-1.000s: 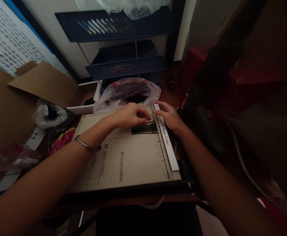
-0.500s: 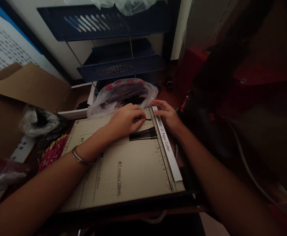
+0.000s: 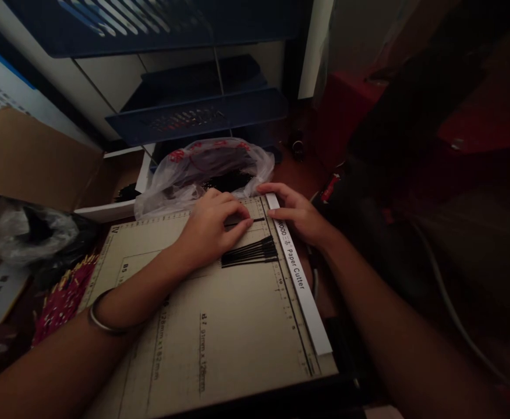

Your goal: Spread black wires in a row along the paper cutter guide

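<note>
We see a single black strip [image 3: 246,222] pinched at our left hand [image 3: 211,227] fingertips, its free end pointing toward the right hand [image 3: 296,212]. A bundle of black strips [image 3: 250,253] lies just below the left fingers on the paper cutter board [image 3: 220,326]. Right hand rests flat, fingers loose, on the white guide rail [image 3: 298,273]. A plastic bag [image 3: 206,166] sits just beyond both hands, blue trays [image 3: 194,113] further behind. Red-tipped pieces [image 3: 63,294] lie beside the left wrist.
</note>
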Tool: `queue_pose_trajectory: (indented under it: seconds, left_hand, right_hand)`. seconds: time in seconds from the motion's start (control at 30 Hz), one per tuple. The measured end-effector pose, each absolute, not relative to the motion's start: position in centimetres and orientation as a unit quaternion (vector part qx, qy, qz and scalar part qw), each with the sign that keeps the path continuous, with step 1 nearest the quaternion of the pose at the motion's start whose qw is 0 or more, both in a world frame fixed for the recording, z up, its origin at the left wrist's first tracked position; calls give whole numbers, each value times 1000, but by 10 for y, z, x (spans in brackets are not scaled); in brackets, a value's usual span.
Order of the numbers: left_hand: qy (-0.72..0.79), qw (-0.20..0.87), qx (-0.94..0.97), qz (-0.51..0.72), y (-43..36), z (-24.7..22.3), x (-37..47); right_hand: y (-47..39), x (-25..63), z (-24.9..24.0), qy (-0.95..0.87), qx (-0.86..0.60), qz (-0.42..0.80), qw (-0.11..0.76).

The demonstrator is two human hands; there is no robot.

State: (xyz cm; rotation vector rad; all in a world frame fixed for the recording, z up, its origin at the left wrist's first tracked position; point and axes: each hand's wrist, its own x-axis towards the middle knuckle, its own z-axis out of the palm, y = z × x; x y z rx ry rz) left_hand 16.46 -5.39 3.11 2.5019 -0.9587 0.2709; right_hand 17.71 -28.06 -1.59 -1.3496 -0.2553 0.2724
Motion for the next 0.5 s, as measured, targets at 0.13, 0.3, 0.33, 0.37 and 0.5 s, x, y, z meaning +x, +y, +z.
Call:
queue_pose_trajectory:
  seconds: [0.13, 0.3, 0.33, 0.37, 0.5]
  left_hand:
    - [-337, 235, 906, 101, -54, 31, 163]
    - [-340, 234, 904, 109, -55, 31, 164]
    - [-339, 237, 904, 107, -55, 31, 164]
    - [-337, 239, 904, 105, -56, 31, 164]
    - [-328, 242, 908, 95, -56, 33, 162]
  right_hand:
    - [-278, 175, -15, -115, -655, 103, 740]
    - [-273, 173, -13, -119, -675, 65, 725]
    - [-272, 173, -13, -116, -675, 65, 726]
    - [-272, 173, -13, -111, -672, 70, 729]
    - [-268, 174, -13, -90, -651, 101, 747]
